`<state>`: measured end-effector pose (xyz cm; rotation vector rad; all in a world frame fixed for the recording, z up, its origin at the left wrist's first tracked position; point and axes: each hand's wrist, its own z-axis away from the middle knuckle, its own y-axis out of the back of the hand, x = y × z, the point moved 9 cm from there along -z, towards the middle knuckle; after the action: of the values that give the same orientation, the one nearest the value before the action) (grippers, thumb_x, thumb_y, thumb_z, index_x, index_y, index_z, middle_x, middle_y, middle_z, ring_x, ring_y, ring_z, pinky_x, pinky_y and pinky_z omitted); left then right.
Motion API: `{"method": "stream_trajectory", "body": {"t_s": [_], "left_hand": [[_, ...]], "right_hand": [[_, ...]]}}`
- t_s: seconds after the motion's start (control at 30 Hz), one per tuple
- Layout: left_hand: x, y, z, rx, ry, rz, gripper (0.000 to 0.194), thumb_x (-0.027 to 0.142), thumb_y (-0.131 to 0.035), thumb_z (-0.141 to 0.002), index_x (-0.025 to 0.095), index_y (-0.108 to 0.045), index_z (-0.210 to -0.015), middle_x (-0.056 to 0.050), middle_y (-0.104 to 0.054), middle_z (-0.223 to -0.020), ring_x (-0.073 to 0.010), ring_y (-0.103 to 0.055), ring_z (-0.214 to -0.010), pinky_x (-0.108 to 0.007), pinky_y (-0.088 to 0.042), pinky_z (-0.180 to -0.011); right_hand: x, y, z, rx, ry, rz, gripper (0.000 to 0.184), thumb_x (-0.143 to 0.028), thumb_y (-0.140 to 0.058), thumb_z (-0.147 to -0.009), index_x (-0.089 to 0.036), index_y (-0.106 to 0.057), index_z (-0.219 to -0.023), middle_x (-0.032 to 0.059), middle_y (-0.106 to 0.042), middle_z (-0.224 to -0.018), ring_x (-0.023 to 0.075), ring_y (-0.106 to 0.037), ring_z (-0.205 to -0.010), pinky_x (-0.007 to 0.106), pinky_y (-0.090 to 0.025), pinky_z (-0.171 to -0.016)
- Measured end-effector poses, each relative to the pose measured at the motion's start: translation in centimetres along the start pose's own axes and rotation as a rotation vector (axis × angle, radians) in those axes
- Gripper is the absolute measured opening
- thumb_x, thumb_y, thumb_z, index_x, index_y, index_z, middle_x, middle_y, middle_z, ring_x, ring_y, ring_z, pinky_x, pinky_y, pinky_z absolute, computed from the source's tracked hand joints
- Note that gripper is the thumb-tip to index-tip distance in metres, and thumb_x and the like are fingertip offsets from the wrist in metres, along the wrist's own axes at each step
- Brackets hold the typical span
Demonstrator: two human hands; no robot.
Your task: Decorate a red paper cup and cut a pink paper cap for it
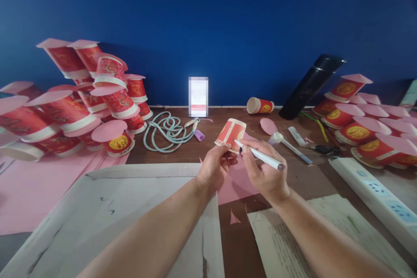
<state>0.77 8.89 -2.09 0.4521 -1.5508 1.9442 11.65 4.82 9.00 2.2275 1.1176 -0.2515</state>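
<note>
My left hand [215, 166] grips a red paper cup [230, 132] by its lower edge, fingers closed round the rim. The cup is tilted, upside down, with a pale band running up its side. In my right hand [267, 171] is a white marker [262, 156], its tip close to or touching the cup's side; I cannot tell which. Beneath the hands lies a sheet of pink paper [239, 182]. A pink paper disc [268, 126] and a small white glue bottle [276, 139] sit just to the right of the cup.
Red cups topped with pink discs are stacked at left [112, 104] and right [358, 130]. A shallow white box [146, 217] fills the front left. A coiled cable [166, 132], a lit phone [198, 95], a leaning black flask [312, 87] and a power strip [374, 191] surround the work.
</note>
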Motion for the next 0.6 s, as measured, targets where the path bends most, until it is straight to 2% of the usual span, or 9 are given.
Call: {"method": "stream_trajectory", "body": {"t_s": [0.27, 0.6], "left_hand": [[0.01, -0.22, -0.02, -0.041, -0.011, 0.003, 0.022, 0.026, -0.075, -0.067, 0.012, -0.065, -0.08, -0.001, -0.061, -0.066, -0.0099, -0.055, -0.061, -0.024, -0.042, -0.061], [0.0, -0.12, 0.01, -0.038, -0.006, -0.001, 0.023, 0.027, -0.076, -0.066, 0.012, -0.065, -0.082, -0.001, -0.061, -0.067, -0.0104, -0.055, -0.061, -0.024, -0.043, -0.061]], "right_hand": [[-0.16, -0.03, -0.06, -0.011, 0.007, 0.003, 0.017, -0.017, -0.059, -0.087, -0.018, -0.067, -0.102, 0.0059, -0.074, -0.09, 0.0183, -0.069, -0.082, 0.033, -0.056, -0.078], [-0.14, -0.05, -0.08, -0.012, -0.003, 0.012, 0.017, -0.02, -0.057, -0.088, -0.02, -0.068, -0.102, 0.006, -0.074, -0.09, 0.0195, -0.07, -0.083, 0.034, -0.057, -0.078]]}}
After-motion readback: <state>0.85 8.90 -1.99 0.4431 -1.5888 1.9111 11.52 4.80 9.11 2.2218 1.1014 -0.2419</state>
